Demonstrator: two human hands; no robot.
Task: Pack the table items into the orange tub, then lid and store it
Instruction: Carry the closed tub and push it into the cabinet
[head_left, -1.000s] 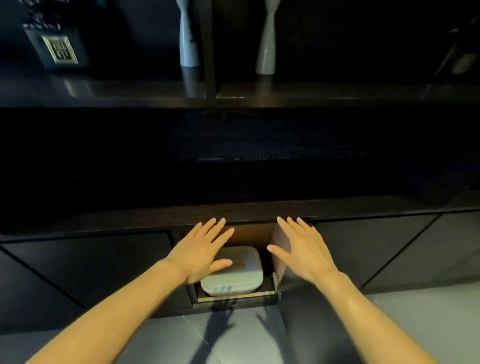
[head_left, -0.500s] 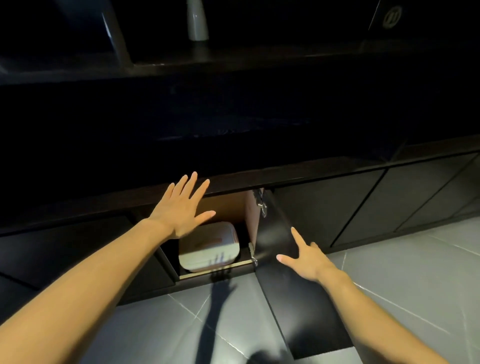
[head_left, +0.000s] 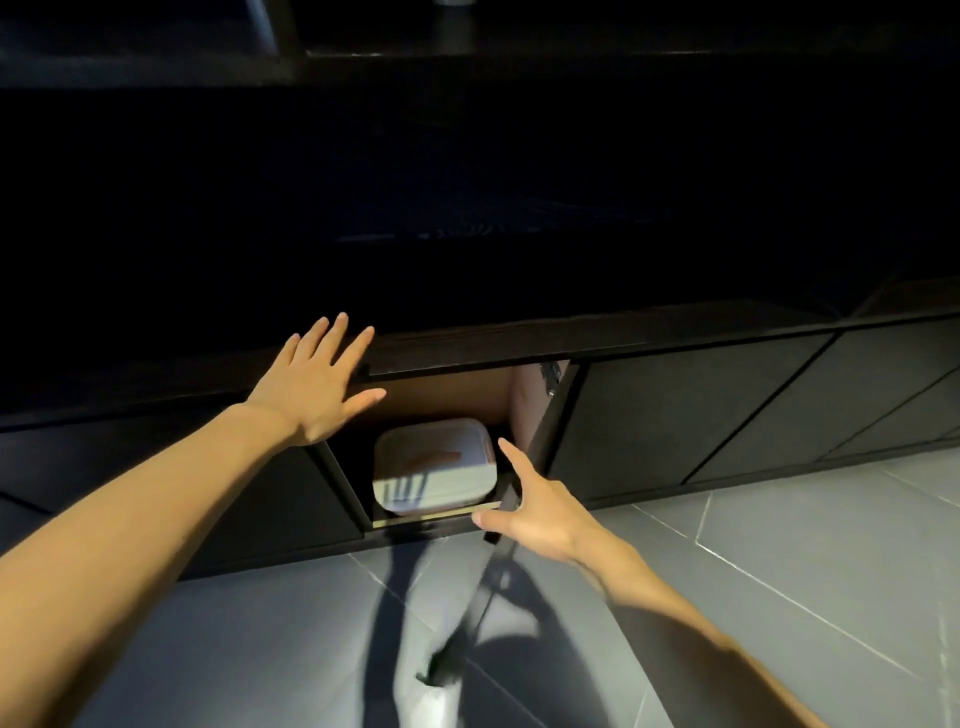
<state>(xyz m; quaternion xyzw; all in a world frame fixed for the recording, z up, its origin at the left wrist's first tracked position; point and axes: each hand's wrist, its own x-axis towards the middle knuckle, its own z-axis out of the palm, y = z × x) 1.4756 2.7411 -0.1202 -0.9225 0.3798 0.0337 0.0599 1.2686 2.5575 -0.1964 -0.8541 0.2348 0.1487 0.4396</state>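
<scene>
Here, the landmark is the open compartment of a low, dark cabinet. The orange tub sits on the base of that compartment and fills most of its width. Its pale lid is on, a streak of orange shows at the top, and a shadow of fingers falls across the lid's near half. The left hand is spread flat just left of the compartment's upper corner, fingers straight and fanned, holding nothing. Its fingertips reach up over the edge of the dark counter that runs above the compartment. The cabinet door stands swung out from the compartment's right side, seen almost edge-on, with a metal hinge near its top. The right hand lies against that door's edge at the compartment's lower right corner, forefinger straight and pointing up along it, thumb stretched across to the left. Its other fingers are hidden, so whether they clasp the door cannot be told. Grey floor tiles spread below the compartment.
</scene>
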